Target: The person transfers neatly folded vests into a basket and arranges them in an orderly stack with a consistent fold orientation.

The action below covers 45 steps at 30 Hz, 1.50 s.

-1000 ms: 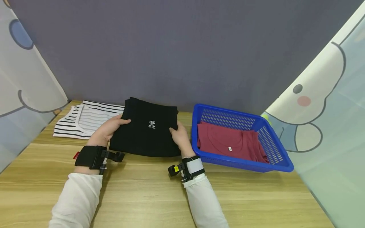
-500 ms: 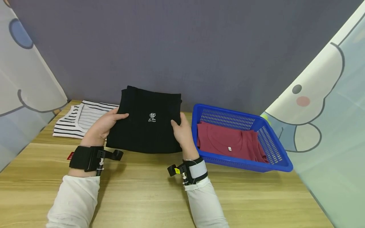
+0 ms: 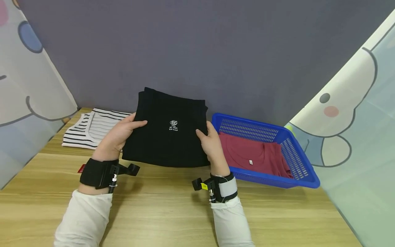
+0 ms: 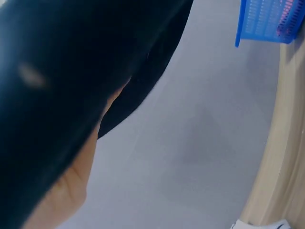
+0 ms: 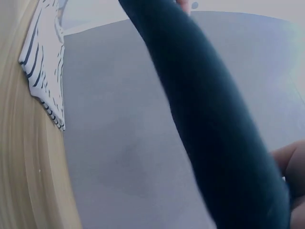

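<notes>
A folded black garment (image 3: 166, 144) with a small white print is held up off the table in the head view. My left hand (image 3: 119, 133) grips its left side, thumb on the front and the other fingers mostly hidden behind. At the right side, my right hand (image 3: 213, 145) pinches the cloth the same way. Dark cloth (image 4: 57, 109) fills much of the left wrist view, with part of the left hand (image 4: 71, 183) behind it. In the right wrist view the garment (image 5: 209, 105) appears edge-on, and the right hand's fingers (image 5: 293, 164) show at the right border.
A folded white shirt with black stripes (image 3: 102, 127) lies on the wooden table (image 3: 166, 212) at the back left. On the right stands a blue plastic basket (image 3: 308, 180) holding a folded dark red shirt (image 3: 247, 151). A grey wall panel (image 3: 185, 51) rises behind the table.
Both hands have raised the black garment and moved it slightly right. Its far edge now stands higher against the grey panel. The striped shirt and basket stay put; the head view has shifted slightly.
</notes>
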Each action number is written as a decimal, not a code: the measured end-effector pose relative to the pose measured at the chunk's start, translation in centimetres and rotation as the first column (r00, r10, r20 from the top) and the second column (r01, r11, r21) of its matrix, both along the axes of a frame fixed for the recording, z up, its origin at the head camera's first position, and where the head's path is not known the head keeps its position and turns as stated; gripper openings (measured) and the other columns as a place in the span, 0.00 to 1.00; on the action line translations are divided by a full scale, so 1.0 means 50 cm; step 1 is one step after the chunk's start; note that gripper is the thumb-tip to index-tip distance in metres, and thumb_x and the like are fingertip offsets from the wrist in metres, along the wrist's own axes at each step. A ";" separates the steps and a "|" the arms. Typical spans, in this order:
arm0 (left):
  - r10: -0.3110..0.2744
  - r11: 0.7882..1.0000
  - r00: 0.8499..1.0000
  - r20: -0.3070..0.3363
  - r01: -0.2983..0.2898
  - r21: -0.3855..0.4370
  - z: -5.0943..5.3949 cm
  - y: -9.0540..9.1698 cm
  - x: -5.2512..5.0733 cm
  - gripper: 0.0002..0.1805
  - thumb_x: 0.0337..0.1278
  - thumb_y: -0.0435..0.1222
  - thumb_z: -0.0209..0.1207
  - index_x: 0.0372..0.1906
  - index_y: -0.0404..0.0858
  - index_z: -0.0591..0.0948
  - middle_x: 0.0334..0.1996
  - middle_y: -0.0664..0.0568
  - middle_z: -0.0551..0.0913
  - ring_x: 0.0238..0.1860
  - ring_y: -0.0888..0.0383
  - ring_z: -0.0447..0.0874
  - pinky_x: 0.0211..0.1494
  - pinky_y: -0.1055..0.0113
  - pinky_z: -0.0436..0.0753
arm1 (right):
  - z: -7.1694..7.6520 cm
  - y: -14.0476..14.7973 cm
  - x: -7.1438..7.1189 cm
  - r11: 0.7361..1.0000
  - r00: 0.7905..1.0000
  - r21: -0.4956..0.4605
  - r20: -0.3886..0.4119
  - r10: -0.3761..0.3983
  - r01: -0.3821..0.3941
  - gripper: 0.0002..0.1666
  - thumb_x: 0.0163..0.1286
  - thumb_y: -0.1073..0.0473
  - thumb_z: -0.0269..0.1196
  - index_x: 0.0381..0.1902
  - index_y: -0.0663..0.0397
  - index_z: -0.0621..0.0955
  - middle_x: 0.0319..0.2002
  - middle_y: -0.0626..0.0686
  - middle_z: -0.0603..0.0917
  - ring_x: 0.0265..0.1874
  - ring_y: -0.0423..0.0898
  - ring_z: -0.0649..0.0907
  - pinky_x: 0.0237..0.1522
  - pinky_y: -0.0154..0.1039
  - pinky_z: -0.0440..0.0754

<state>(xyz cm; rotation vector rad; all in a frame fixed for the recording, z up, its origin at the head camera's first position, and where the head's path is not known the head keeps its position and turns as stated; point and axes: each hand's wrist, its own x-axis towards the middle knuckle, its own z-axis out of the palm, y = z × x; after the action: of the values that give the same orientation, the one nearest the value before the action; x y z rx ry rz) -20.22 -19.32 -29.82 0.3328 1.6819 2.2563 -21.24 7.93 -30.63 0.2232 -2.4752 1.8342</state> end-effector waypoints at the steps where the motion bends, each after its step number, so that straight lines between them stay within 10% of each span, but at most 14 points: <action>1: -0.008 1.000 1.000 -0.004 0.008 0.000 0.001 0.003 0.001 0.36 0.71 0.37 0.48 0.76 0.42 0.44 0.42 0.60 0.84 0.35 0.60 0.87 0.36 0.67 0.85 | 0.001 0.007 0.002 1.000 1.000 -0.019 0.023 0.019 -0.019 0.25 0.74 0.60 0.51 0.67 0.53 0.64 0.61 0.57 0.73 0.49 0.55 0.80 0.51 0.51 0.80; 10: -0.042 0.995 0.999 -0.019 0.040 -0.091 -0.005 0.028 0.002 0.35 0.72 0.38 0.46 0.75 0.40 0.45 0.42 0.63 0.84 0.36 0.61 0.86 0.38 0.67 0.85 | 0.011 0.069 0.022 0.972 0.965 -0.140 0.155 0.211 -0.190 0.30 0.76 0.62 0.44 0.73 0.52 0.53 0.61 0.64 0.72 0.32 0.39 0.84 0.38 0.39 0.85; 27: -0.100 0.965 0.995 0.020 0.102 -0.240 -0.031 0.093 -0.005 0.29 0.73 0.36 0.43 0.73 0.35 0.52 0.38 0.66 0.83 0.37 0.64 0.85 0.41 0.67 0.84 | 0.000 0.174 0.031 0.963 0.947 -0.145 0.198 0.252 -0.226 0.31 0.76 0.64 0.41 0.74 0.57 0.50 0.63 0.66 0.66 0.34 0.35 0.83 0.38 0.32 0.83; 45: -0.169 0.949 0.985 0.020 0.168 -0.266 -0.090 0.183 0.000 0.31 0.72 0.36 0.45 0.74 0.36 0.50 0.56 0.45 0.78 0.39 0.65 0.84 0.43 0.68 0.83 | -0.005 0.277 0.058 0.939 0.928 -0.246 0.226 0.297 -0.241 0.31 0.76 0.65 0.42 0.73 0.62 0.49 0.43 0.38 0.81 0.35 0.36 0.85 0.38 0.34 0.84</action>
<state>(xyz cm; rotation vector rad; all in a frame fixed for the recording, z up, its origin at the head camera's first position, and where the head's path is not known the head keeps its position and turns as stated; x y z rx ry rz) -20.20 -10.16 -34.31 0.3988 1.8539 1.8803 -18.31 21.80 -30.90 0.3509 -2.4831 2.3679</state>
